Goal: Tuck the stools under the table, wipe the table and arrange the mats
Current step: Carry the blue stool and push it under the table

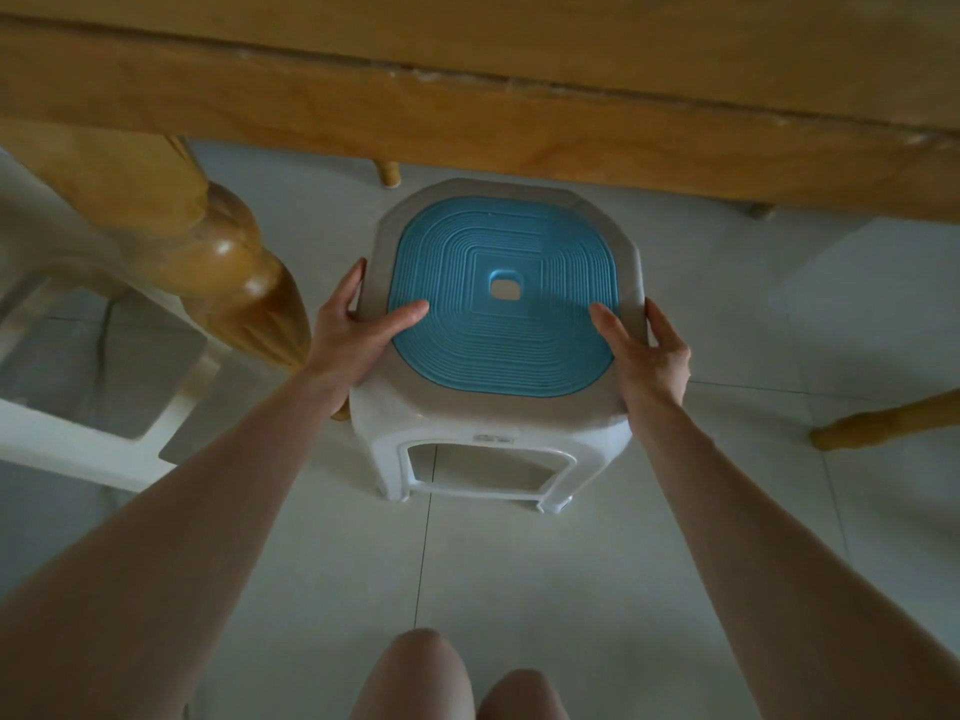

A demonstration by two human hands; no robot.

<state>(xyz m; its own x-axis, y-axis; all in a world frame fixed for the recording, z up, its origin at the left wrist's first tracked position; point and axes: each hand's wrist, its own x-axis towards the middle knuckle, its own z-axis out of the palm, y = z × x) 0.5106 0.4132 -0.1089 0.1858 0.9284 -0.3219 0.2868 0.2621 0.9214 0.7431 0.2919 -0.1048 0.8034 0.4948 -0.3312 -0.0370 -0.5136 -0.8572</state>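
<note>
A white plastic stool (pixel 493 407) with a ridged blue seat pad stands on the tiled floor, its far edge just under the wooden table's front rail (pixel 519 116). My left hand (pixel 353 330) grips the stool's left rim, thumb on the blue pad and fingers down the side. My right hand (pixel 649 345) grips the right rim the same way. No mats or cloth are in view.
A turned wooden table leg (pixel 234 283) stands just left of the stool. A second white stool (pixel 104 433) sits at the far left behind that leg. Another wooden leg (pixel 883 423) juts in at the right. My knees (pixel 457 678) are at the bottom edge.
</note>
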